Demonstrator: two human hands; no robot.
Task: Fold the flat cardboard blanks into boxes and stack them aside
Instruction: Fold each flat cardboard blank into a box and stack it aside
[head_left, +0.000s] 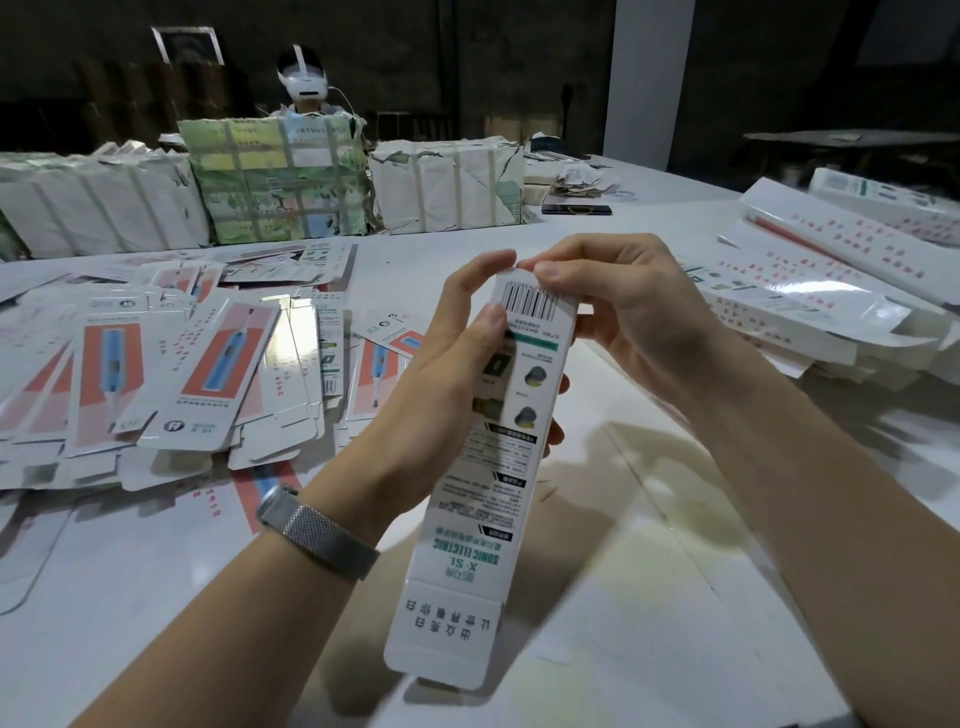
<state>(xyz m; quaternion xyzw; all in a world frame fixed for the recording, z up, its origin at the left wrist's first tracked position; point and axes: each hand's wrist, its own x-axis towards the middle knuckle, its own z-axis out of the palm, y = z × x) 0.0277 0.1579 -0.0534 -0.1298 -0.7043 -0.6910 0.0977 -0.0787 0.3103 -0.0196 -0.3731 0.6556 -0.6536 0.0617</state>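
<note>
both hands' grip (447, 374) holds a box (488, 467) over white table (675, 571), dark room.

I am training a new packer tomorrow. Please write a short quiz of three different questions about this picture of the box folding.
1. True or false: both hands hold the same box.
2. Which end does the right hand work on? A) the far end with the barcode B) the near end with the open flap
3. On which side of the table lies the loose pile of flat blanks?

Key: 1 true; 2 A; 3 the left, by the left hand.
</note>
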